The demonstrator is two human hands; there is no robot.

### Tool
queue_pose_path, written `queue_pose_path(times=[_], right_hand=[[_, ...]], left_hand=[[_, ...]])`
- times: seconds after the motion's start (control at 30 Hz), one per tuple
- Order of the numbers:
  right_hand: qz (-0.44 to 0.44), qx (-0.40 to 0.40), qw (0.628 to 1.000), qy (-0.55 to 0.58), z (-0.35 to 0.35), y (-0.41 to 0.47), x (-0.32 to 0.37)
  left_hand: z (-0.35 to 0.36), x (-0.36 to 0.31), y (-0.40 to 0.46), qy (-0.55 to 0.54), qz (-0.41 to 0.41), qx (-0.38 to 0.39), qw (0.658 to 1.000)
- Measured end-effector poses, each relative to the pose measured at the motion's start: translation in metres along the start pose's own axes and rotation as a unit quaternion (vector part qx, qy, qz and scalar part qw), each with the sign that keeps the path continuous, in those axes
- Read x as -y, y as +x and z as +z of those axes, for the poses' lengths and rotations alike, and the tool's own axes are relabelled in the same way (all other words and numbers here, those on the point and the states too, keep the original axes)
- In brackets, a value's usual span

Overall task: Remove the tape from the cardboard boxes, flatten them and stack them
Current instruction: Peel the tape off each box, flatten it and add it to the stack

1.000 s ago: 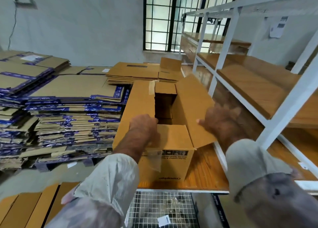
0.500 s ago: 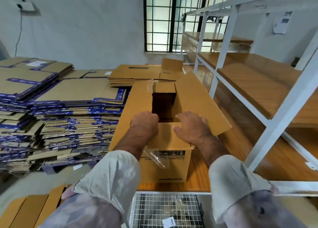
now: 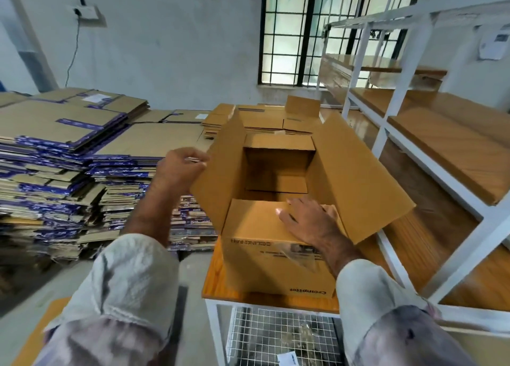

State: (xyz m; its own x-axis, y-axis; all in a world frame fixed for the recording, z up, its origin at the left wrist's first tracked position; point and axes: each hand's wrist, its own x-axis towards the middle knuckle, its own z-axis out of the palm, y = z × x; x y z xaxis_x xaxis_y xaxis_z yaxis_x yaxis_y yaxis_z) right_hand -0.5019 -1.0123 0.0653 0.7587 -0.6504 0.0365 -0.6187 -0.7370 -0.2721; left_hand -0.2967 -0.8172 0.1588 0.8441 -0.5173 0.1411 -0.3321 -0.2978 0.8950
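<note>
An open brown cardboard box (image 3: 276, 269) stands on the wooden shelf board (image 3: 218, 285) in front of me, all its top flaps folded out. My left hand (image 3: 180, 169) is raised at the outer edge of the left flap (image 3: 220, 172), with curled fingers pinching that edge. My right hand (image 3: 309, 222) lies flat, fingers spread, on the near flap (image 3: 254, 219). A loose piece of clear tape (image 3: 299, 255) hangs on the box's front face below my right wrist. The right flap (image 3: 358, 186) leans outward.
Tall stacks of flattened boxes with blue tape (image 3: 69, 158) fill the left side. A lower brown stack (image 3: 262, 120) lies behind the box. A white metal rack with wooden shelves (image 3: 386, 117) runs along the right. A wire mesh bin (image 3: 276, 338) sits below the board.
My left hand left the near flap and rose up to the left flap's edge. My right hand moved onto the near flap and flattened. The left flap now stands more upright.
</note>
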Motion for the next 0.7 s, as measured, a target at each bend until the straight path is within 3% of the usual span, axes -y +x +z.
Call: queue_pose_path(times=[0.07,0.2,0.37,0.47,0.5,0.57,0.63,0.7], right_hand=[[0.015,0.007,1.0,0.001,0.004,0.0,-0.005],[0.023,-0.001,1.0,0.003,0.006,0.001,-0.007],[0.033,-0.007,0.999,-0.011,0.004,0.0,-0.006],[0.017,-0.05,0.999,-0.012,-0.006,-0.003,-0.001],[0.011,-0.068,0.998,-0.008,-0.012,-0.005,0.002],[0.006,-0.106,0.994,-0.008,-0.028,-0.01,0.011],[0.001,-0.151,0.988,-0.037,-0.049,-0.019,0.024],[-0.005,-0.195,0.977,-0.08,-0.069,-0.036,0.04]], left_hand=[[-0.014,0.029,0.005,0.026,-0.052,-0.025,0.998],[0.002,0.081,-0.003,0.254,-0.095,0.001,0.962],[0.025,0.079,-0.008,0.404,-0.042,0.02,0.913],[0.023,0.06,0.0,0.464,0.051,0.007,0.884],[0.025,0.054,0.0,0.443,0.086,0.014,0.892],[0.032,0.041,-0.007,0.315,0.121,0.033,0.941],[0.039,0.03,-0.014,0.149,0.104,0.056,0.982],[0.041,0.021,-0.02,0.02,0.081,0.072,0.994]])
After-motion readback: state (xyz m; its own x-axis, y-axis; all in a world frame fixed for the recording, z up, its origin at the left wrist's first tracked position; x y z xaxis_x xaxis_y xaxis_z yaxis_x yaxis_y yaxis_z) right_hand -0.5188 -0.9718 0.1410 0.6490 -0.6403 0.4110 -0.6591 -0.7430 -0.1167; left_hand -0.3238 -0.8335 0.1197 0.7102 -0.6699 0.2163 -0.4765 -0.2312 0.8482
